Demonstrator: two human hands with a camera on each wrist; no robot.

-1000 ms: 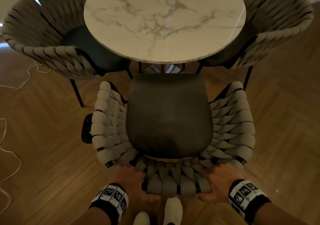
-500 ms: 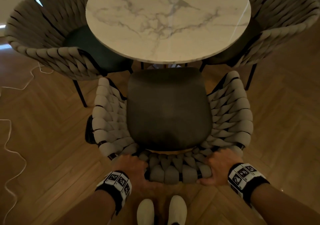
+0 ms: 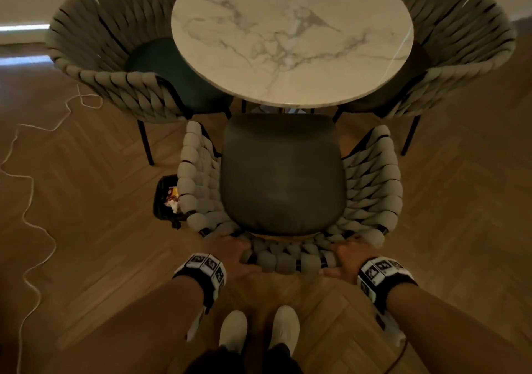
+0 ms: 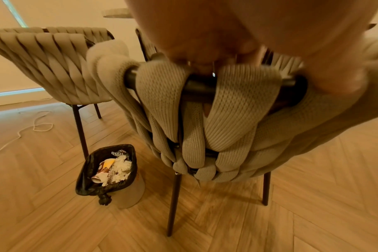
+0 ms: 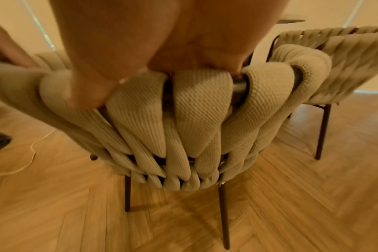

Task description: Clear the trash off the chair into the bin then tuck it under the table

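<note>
The woven beige chair [image 3: 283, 172] with a bare dark seat stands in front of me, its front edge just under the round marble table [image 3: 290, 36]. My left hand [image 3: 234, 254] grips the top rail of the backrest on the left, fingers curled over it [image 4: 201, 63]. On the right of the same rail, my right hand [image 3: 349, 254] holds on with its thumb down the outside [image 5: 86, 95]. The bin [image 4: 110, 172], lined with a black bag, holds crumpled paper and wrappers. It stands on the floor beside the chair's left side [image 3: 167, 198].
Two more woven chairs flank the table, one at the left [image 3: 115, 57] and one at the right [image 3: 460, 45]. A white cable [image 3: 26, 201] trails over the wooden floor on the left. My two white shoes [image 3: 259, 327] are right behind the chair.
The chair has slid forward toward the table with both hands still on its backrest, and the seat's front edge now reaches under the tabletop. The bin has come into view at the chair's left.
</note>
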